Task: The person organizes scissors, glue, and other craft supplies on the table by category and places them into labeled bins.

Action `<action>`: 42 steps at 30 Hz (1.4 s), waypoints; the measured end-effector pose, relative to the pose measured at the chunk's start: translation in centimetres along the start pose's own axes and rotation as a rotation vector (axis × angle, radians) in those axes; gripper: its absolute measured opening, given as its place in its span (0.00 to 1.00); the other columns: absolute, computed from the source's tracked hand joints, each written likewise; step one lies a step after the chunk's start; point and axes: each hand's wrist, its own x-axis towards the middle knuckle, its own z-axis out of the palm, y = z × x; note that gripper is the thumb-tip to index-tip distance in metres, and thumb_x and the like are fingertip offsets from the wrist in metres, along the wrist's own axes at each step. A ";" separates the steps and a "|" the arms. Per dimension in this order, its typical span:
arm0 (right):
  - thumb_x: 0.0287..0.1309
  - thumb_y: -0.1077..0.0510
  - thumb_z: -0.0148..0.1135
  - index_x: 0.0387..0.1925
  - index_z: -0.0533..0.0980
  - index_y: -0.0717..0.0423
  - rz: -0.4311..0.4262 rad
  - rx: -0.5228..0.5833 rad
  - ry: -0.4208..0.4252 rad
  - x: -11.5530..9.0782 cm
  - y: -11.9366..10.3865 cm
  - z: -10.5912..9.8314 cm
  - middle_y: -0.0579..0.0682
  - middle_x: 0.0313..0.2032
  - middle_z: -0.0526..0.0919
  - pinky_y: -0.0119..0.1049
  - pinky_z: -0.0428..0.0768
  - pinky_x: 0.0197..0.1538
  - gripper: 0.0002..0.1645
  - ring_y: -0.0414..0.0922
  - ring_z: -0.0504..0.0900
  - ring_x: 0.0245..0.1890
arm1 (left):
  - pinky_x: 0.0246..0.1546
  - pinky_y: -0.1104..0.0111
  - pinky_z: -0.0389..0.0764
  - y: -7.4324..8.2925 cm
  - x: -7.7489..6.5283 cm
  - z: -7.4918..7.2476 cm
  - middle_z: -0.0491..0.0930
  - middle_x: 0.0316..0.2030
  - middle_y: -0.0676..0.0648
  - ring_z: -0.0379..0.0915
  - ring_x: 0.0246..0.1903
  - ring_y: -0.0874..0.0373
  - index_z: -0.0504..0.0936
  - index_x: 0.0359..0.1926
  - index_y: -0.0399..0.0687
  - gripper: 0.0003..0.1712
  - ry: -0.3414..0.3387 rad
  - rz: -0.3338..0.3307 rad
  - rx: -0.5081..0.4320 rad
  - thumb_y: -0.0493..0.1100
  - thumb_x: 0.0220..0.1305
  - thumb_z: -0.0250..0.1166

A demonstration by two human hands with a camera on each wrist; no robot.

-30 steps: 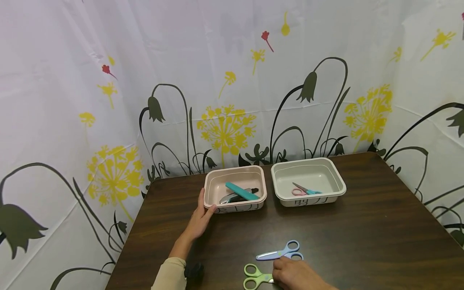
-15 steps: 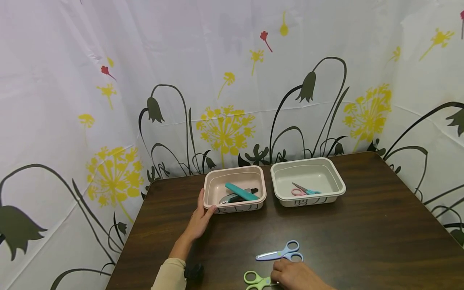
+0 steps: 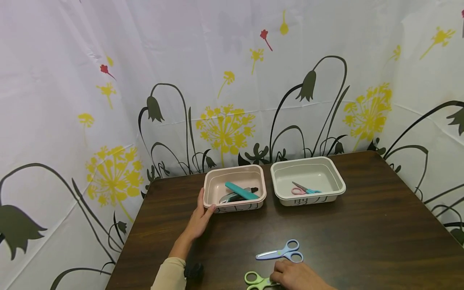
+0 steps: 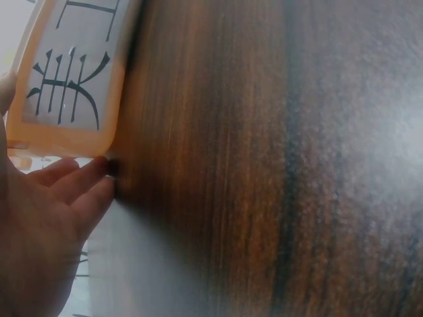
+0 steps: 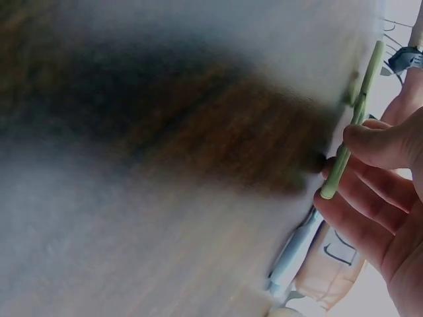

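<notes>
My left hand (image 3: 197, 222) grips the near left corner of a pink plastic bin (image 3: 214, 177), thumb at the front rim and fingers against the side wall. In the left wrist view the fingers (image 4: 86, 181) meet the bin's end (image 4: 73, 86). Green-handled scissors (image 3: 253, 278) are pinched at the blade end by my right hand (image 3: 295, 275), with the loops pointing left. The right wrist view shows these scissors (image 5: 360, 109) edge-on between thumb and fingers. Just beyond that hand lie light blue scissors (image 3: 279, 253) on the table.
Inside the pink bin are a teal bar-shaped item (image 3: 241, 191) and a grey-and-black cutter-like tool (image 3: 229, 197). A grey-white bin (image 3: 326, 171) to its right holds small scissors (image 3: 306, 189) with pink and blue loops. The brown table (image 3: 362, 233) backs onto a flowered curtain (image 3: 232, 60).
The green scissors have shifted slightly toward me and turned a little with my right hand. My left hand stays on the pink bin; the other things look unmoved.
</notes>
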 end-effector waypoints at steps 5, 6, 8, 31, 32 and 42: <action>0.49 0.53 0.68 0.32 0.78 0.39 0.008 0.046 -0.077 0.3 -0.1 -0.7 0.32 0.29 0.69 0.17 0.54 0.23 0.07 0.27 0.64 0.27 | 0.59 0.42 0.63 0.0 0.0 0.0 0.60 0.68 0.28 0.64 0.62 0.34 0.39 0.78 0.47 0.45 0.006 0.004 -0.001 0.50 0.73 0.56; 0.50 0.53 0.68 0.32 0.78 0.40 0.012 0.059 -0.095 0.3 -0.1 -0.8 0.32 0.29 0.69 0.17 0.54 0.23 0.07 0.26 0.64 0.27 | 0.59 0.41 0.63 0.0 0.0 0.0 0.60 0.68 0.28 0.64 0.62 0.33 0.40 0.78 0.46 0.45 0.009 0.010 0.003 0.50 0.73 0.56; 0.50 0.53 0.67 0.33 0.79 0.39 0.014 0.073 -0.118 0.4 -0.1 -0.9 0.32 0.29 0.69 0.17 0.55 0.23 0.07 0.26 0.64 0.27 | 0.58 0.41 0.64 0.0 0.0 0.0 0.60 0.68 0.27 0.65 0.61 0.33 0.40 0.77 0.46 0.44 0.015 0.017 0.007 0.50 0.73 0.56; 0.43 0.65 0.72 0.32 0.79 0.41 0.034 -0.018 0.070 0.9 1.3 -4.2 0.34 0.32 0.74 0.26 0.68 0.23 0.17 0.30 0.71 0.27 | 0.59 0.41 0.63 0.1 -0.1 -0.1 0.59 0.68 0.27 0.64 0.62 0.33 0.40 0.77 0.44 0.44 0.009 0.021 0.007 0.49 0.73 0.56; 0.44 0.65 0.71 0.32 0.78 0.41 0.041 -0.031 0.083 0.9 1.5 -4.4 0.34 0.32 0.73 0.26 0.68 0.23 0.16 0.30 0.71 0.27 | 0.59 0.41 0.63 0.1 -0.1 -0.1 0.59 0.68 0.28 0.64 0.62 0.33 0.40 0.77 0.45 0.44 0.008 0.018 0.005 0.49 0.73 0.56; 0.48 0.67 0.71 0.34 0.80 0.41 0.148 -0.004 0.087 0.8 4.3 -6.3 0.33 0.33 0.74 0.26 0.70 0.24 0.17 0.27 0.69 0.26 | 0.59 0.41 0.63 0.3 -0.2 0.0 0.59 0.68 0.28 0.64 0.61 0.33 0.40 0.77 0.46 0.45 -0.001 0.002 0.003 0.50 0.73 0.56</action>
